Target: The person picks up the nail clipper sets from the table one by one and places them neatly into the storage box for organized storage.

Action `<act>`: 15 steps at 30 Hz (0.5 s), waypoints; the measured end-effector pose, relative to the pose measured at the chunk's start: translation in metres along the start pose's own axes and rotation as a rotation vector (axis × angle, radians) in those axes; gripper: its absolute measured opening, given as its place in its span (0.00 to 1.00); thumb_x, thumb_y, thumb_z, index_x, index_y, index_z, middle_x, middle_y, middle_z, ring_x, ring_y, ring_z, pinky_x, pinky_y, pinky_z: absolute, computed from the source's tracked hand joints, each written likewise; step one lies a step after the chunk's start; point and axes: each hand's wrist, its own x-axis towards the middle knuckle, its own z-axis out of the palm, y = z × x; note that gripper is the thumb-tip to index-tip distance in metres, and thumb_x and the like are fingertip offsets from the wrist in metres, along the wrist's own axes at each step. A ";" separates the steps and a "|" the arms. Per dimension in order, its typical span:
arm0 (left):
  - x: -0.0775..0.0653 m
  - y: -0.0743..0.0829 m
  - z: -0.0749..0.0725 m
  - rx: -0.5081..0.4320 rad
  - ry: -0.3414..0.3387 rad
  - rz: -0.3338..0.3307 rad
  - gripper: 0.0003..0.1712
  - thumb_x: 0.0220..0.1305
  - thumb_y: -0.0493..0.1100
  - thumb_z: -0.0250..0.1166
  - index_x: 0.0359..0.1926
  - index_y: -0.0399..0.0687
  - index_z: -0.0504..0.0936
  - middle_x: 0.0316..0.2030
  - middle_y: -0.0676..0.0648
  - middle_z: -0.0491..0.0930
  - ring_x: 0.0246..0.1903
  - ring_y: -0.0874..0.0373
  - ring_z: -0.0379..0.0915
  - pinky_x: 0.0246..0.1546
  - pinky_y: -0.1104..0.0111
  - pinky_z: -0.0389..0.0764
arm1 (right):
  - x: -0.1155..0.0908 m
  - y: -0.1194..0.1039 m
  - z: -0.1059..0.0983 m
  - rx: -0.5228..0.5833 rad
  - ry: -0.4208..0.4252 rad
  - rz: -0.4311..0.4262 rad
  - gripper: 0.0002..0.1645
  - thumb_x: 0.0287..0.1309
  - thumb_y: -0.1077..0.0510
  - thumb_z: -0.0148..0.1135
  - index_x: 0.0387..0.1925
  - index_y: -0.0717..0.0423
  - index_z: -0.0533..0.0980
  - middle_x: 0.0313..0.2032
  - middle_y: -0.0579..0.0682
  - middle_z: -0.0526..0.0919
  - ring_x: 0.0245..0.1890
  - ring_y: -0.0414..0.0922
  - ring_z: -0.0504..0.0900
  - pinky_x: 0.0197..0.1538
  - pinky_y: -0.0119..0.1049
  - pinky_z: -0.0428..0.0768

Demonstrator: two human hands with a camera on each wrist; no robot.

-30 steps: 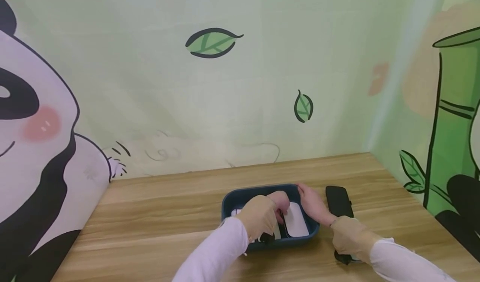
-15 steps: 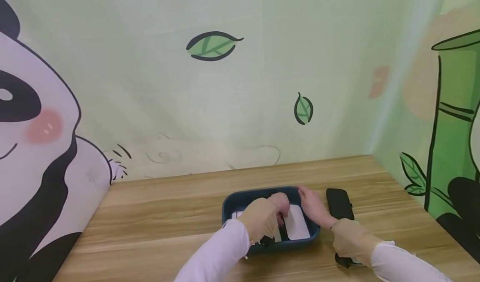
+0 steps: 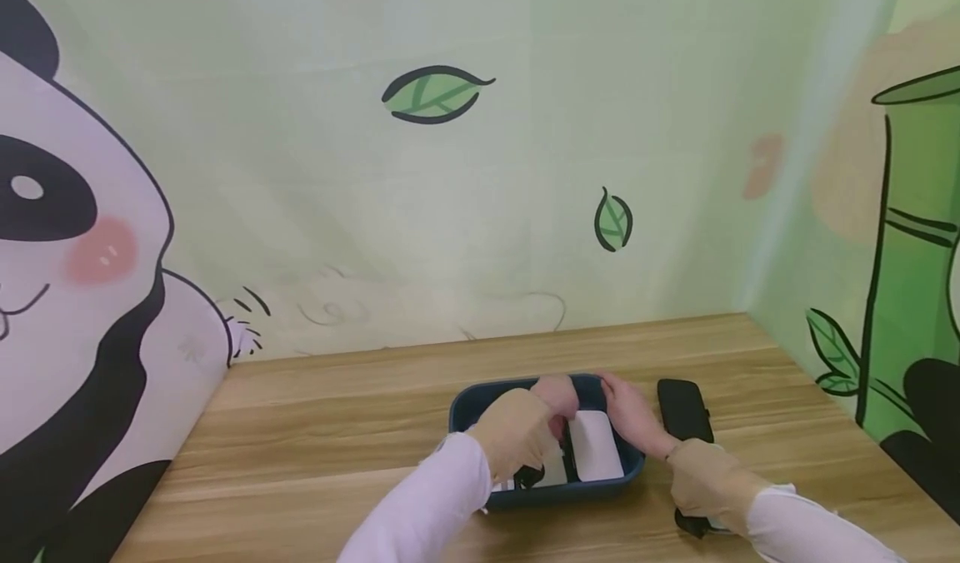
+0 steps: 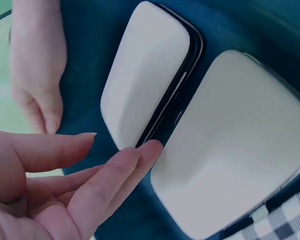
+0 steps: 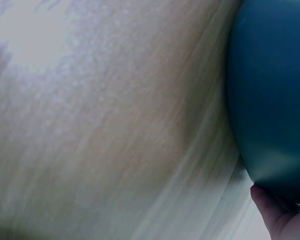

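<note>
1. Left hand (image 3: 555,396): it has edged leftward and away inside the smooth dark-blue rounded box (image 3: 570,494), thumb and fingers spread, pinching nothing; likely adjusting, not carrying.
2. Flat pale-grey rounded case (image 3: 553,469): in the box, now more exposed.
3. Flat white rounded case (image 3: 597,446): beside it, unmoved.
4. Right hand (image 3: 628,413): still pinching the box's rim, probably steadying it.

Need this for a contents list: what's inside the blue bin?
The blue bin holds a white case, another pale case and a checked item. The left hand and sleeve cover part of it, hiding anything beneath.
</note>
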 end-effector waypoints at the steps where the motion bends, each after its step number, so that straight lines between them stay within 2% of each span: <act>1: -0.003 -0.001 -0.002 -0.031 0.011 0.008 0.05 0.56 0.31 0.61 0.29 0.30 0.75 0.17 0.38 0.77 0.20 0.50 0.78 0.18 0.68 0.78 | 0.000 0.000 0.000 0.000 0.000 0.003 0.18 0.66 0.67 0.39 0.54 0.72 0.66 0.50 0.68 0.71 0.51 0.59 0.70 0.50 0.52 0.69; 4: -0.001 -0.006 -0.007 -0.127 0.017 0.019 0.06 0.53 0.29 0.62 0.30 0.29 0.73 0.16 0.37 0.75 0.18 0.49 0.77 0.18 0.68 0.78 | -0.001 0.000 0.001 -0.002 -0.003 0.008 0.19 0.66 0.67 0.39 0.54 0.72 0.66 0.51 0.69 0.71 0.51 0.60 0.69 0.50 0.52 0.68; 6: 0.007 -0.011 -0.007 -0.173 0.011 0.031 0.07 0.52 0.29 0.62 0.31 0.28 0.73 0.16 0.36 0.75 0.16 0.49 0.76 0.18 0.66 0.78 | -0.002 0.001 0.002 -0.005 -0.005 0.009 0.19 0.66 0.67 0.39 0.54 0.73 0.66 0.51 0.69 0.70 0.52 0.60 0.69 0.51 0.52 0.68; 11: 0.059 -0.036 0.004 -0.208 0.001 0.121 0.10 0.52 0.34 0.65 0.34 0.31 0.75 0.18 0.39 0.76 0.16 0.51 0.76 0.18 0.66 0.78 | -0.002 0.000 0.002 -0.021 -0.002 0.001 0.18 0.65 0.68 0.39 0.53 0.73 0.66 0.49 0.69 0.71 0.50 0.60 0.70 0.49 0.52 0.70; 12: 0.057 -0.037 0.001 -0.198 0.031 0.150 0.09 0.53 0.35 0.64 0.35 0.32 0.76 0.20 0.39 0.76 0.17 0.52 0.76 0.19 0.66 0.78 | -0.002 0.000 0.002 -0.025 0.002 -0.004 0.18 0.65 0.68 0.40 0.53 0.74 0.67 0.49 0.70 0.72 0.49 0.60 0.71 0.48 0.51 0.70; 13: 0.068 -0.044 0.003 -0.220 0.052 0.179 0.07 0.54 0.35 0.63 0.33 0.34 0.76 0.19 0.40 0.76 0.16 0.52 0.75 0.17 0.67 0.77 | -0.002 -0.001 0.002 -0.026 0.005 -0.007 0.17 0.65 0.68 0.40 0.52 0.74 0.67 0.48 0.70 0.72 0.49 0.60 0.72 0.47 0.51 0.71; 15: 0.075 -0.052 -0.001 -0.243 0.091 0.206 0.05 0.55 0.35 0.62 0.30 0.35 0.77 0.18 0.41 0.75 0.16 0.54 0.75 0.17 0.68 0.77 | -0.002 -0.001 0.001 -0.029 0.011 -0.012 0.17 0.65 0.69 0.40 0.51 0.74 0.67 0.47 0.70 0.73 0.48 0.60 0.73 0.46 0.51 0.72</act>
